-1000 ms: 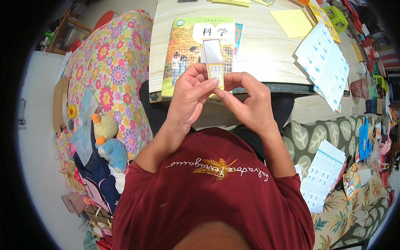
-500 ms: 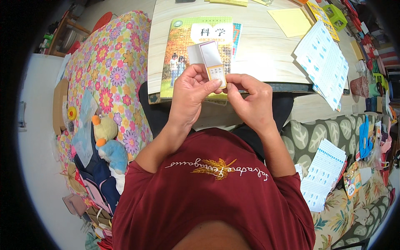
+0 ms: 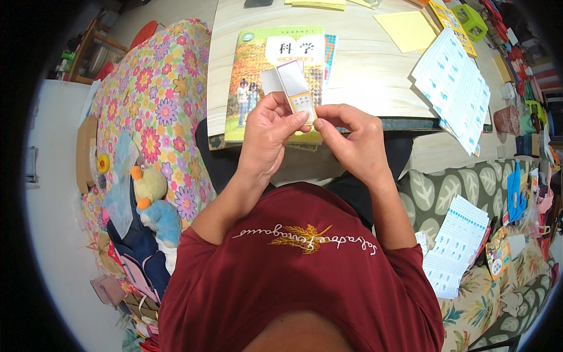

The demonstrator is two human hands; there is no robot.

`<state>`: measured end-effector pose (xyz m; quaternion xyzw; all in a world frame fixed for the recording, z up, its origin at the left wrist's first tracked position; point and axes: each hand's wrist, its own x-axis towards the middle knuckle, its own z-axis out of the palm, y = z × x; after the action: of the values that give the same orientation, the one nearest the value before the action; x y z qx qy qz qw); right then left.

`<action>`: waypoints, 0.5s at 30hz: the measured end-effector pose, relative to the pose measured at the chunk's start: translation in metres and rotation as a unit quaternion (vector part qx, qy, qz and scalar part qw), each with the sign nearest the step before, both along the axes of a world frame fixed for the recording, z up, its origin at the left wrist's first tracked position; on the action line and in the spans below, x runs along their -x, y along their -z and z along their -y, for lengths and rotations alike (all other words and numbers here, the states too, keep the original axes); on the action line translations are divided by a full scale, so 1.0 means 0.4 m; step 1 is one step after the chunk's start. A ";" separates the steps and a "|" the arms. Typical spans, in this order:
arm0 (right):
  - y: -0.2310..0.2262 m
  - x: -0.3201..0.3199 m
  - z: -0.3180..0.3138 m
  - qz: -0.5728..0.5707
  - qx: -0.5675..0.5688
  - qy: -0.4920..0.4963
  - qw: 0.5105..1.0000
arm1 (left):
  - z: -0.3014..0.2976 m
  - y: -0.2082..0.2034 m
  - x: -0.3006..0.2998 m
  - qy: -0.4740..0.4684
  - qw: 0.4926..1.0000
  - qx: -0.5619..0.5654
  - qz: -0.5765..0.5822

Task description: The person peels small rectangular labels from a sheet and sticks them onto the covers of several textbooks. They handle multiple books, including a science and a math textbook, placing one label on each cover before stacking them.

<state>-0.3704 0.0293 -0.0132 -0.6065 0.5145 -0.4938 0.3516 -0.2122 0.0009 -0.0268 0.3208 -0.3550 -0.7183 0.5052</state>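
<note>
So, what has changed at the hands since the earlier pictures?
The paper strip has tipped, its upper end swinging left, and more white paper shows behind it. The right hand has shifted its thumb from the strip's bottom edge to its right side. The left hand still pinches the strip; the book still lies on the table.

Standing here, I see the left hand [image 3: 265, 136] pinch a small folded paper [image 3: 291, 80] above a book [image 3: 249, 67], the right hand [image 3: 356, 141] at its corner.

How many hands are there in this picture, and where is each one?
2. The left hand grips the slip; the right hand is at the slip's lower right corner. I see no others.
</note>
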 end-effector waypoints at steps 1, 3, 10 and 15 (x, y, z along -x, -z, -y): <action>-0.001 0.002 0.000 0.004 -0.012 0.001 1.000 | 0.000 -0.001 0.001 -0.001 1.000 -0.001 -0.002; 0.001 0.007 0.000 -0.011 -0.013 0.001 1.000 | 0.002 -0.004 0.004 -0.002 1.000 -0.002 -0.005; 0.007 0.010 0.003 -0.008 -0.006 0.002 1.000 | 0.003 -0.002 0.004 0.013 0.999 -0.014 -0.028; 0.003 0.018 0.007 -0.030 0.008 0.000 1.000 | 0.006 0.003 0.009 0.029 0.997 -0.031 -0.062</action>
<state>-0.3777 0.0266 -0.0144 -0.6237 0.5212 -0.4792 0.3313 -0.2157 -0.0016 -0.0281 0.2808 -0.3101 -0.7617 0.4948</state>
